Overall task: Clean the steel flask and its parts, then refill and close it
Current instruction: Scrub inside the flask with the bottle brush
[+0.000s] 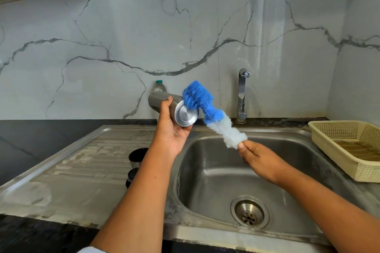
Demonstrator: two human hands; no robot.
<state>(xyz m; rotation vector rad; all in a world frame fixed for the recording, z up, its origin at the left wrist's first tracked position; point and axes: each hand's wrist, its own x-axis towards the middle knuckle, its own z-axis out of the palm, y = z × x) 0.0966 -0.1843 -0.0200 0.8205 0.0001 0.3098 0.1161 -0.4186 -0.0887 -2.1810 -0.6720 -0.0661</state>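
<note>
Matte steel flask (162, 101) lies sideways over the sink (207, 172) edge, shiny round base toward the camera. The left hand (172, 132) curls around it from below. The fluffy bottle brush (209, 114) - blue bristles, then white - touches that base, and the right hand (259, 160) pinches its white end. Two dark flask caps (137, 157) sit on the ribbed drainboard (86, 162).
</note>
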